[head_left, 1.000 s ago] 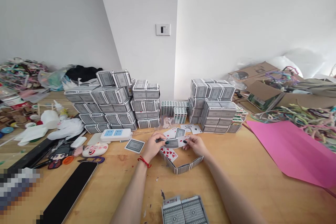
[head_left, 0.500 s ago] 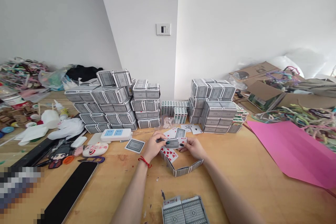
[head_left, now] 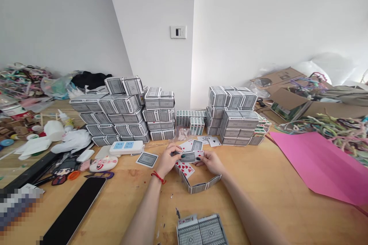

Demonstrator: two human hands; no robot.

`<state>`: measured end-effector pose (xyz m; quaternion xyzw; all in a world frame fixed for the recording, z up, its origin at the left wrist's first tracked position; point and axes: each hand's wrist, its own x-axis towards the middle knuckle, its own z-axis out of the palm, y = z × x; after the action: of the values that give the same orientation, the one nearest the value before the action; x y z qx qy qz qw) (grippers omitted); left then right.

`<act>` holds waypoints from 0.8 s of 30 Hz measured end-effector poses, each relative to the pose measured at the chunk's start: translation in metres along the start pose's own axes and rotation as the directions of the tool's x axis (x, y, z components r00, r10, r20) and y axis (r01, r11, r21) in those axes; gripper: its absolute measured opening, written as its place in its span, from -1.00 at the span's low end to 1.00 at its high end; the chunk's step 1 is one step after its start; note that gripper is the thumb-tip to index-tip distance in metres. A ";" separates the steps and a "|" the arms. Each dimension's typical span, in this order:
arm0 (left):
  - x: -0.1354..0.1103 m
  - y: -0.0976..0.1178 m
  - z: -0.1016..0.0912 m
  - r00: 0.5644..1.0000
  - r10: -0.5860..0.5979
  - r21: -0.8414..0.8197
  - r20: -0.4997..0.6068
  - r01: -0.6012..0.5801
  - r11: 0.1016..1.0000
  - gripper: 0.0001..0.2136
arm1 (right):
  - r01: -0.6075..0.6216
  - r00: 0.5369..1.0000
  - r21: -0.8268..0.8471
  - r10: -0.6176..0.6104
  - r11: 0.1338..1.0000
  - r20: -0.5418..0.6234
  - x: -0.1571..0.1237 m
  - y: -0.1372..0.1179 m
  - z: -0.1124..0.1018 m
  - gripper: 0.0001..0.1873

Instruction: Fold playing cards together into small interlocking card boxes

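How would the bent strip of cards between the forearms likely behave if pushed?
The strip of cards would probably flex at its corner, where it already bends. It looks light for its length, being thin-walled. Standing on a narrow edge, it may tip or slide.

A pale-brown wooden table [head_left: 258, 191] extends below the fingers [head_left: 173, 148]. Left of them lie a rectangular grey-backed playing card [head_left: 147, 159], a white plastic power strip with blue sockets [head_left: 127, 147] and a flat black phone [head_left: 75, 210]. Beyond the fingers stand stacked grey-patterned card blocks [head_left: 126, 104]; well right, a bright pink paper sheet [head_left: 316, 168]; nearer the person, a low grey-patterned boxy piece [head_left: 212, 229].
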<state>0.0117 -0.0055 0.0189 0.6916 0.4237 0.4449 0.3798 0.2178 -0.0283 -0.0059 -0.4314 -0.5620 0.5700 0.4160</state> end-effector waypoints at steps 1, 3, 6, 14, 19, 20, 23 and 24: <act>0.000 0.000 0.000 1.000 -0.001 -0.003 -0.002 0.001 1.000 -0.93 | -0.002 1.000 -0.002 0.002 1.000 0.001 0.000 0.000 0.000 -0.62; 0.000 -0.001 0.001 1.000 -0.004 -0.012 -0.003 0.004 1.000 -0.91 | -0.005 1.000 -0.007 0.005 1.000 0.001 0.000 0.002 0.000 -0.61; 0.000 -0.002 0.001 1.000 -0.001 -0.027 0.002 0.001 1.000 -0.90 | 0.002 1.000 -0.007 -0.002 1.000 0.001 0.000 0.004 0.002 -0.61; 0.000 -0.003 0.002 1.000 0.001 -0.002 -0.005 -0.001 1.000 -0.92 | -0.001 1.000 -0.012 0.001 1.000 0.004 0.002 0.005 0.002 -0.58; 0.000 -0.003 0.002 1.000 0.006 0.032 -0.014 -0.006 0.999 -0.94 | 0.012 1.000 -0.021 -0.013 1.000 -0.013 0.002 0.006 0.003 -0.56; 0.000 -0.003 0.002 1.000 0.006 0.035 -0.016 -0.006 0.999 -0.94 | 0.019 1.000 -0.033 -0.020 0.999 -0.018 0.002 0.006 0.003 -0.56; -0.001 0.000 0.002 1.000 0.000 0.036 -0.018 0.000 0.999 -0.94 | 0.036 0.998 -0.110 -0.042 0.993 -0.057 0.002 0.007 0.004 -0.57; -0.001 0.000 0.002 1.000 -0.003 0.037 -0.016 0.004 0.999 -0.94 | 0.040 0.996 -0.144 -0.051 0.989 -0.075 0.003 0.008 0.004 -0.57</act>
<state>0.0137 -0.0067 0.0183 0.6941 0.4362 0.4420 0.3642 0.2132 -0.0272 -0.0137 -0.4693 -0.5942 0.5013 0.4189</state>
